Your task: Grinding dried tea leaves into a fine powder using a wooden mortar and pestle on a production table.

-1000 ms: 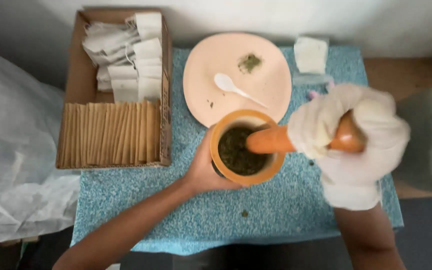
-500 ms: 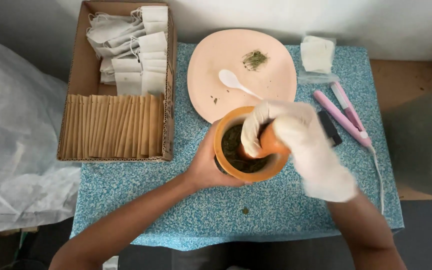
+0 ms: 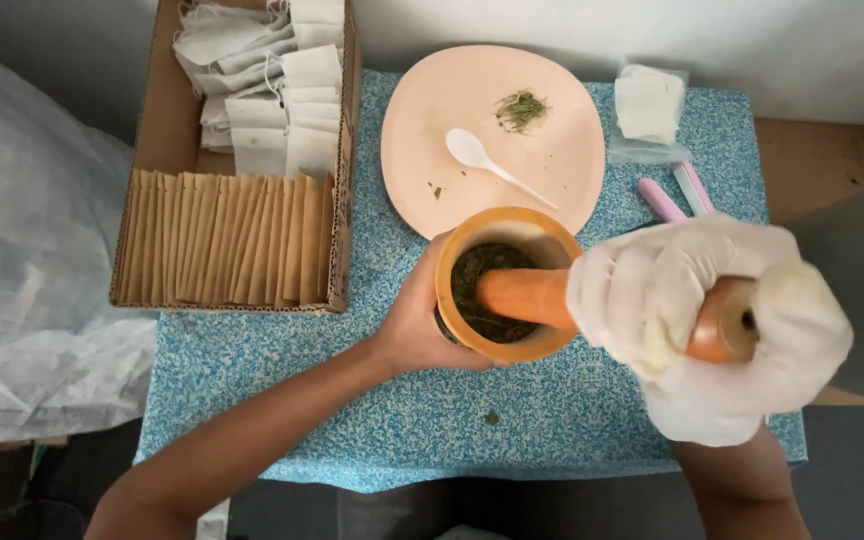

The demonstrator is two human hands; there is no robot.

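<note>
Peach plate (image 3: 552, 180) behind mortar (image 3: 505, 285)

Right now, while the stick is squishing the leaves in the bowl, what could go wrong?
The pestle leans steeply across the mortar, so a hard push might tip it, though the left hand steadies it. Dried herbs could spill over the rim; a crumb already lies on the table. The right hand wears a loose glove, which could slip.

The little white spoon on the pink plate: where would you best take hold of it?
Grip the white spoon by its thin handle, probably coming from the lower right. The handle points that way, toward the mortar, while the bowl end lies flat on the pink plate, offering little to pinch.
</note>
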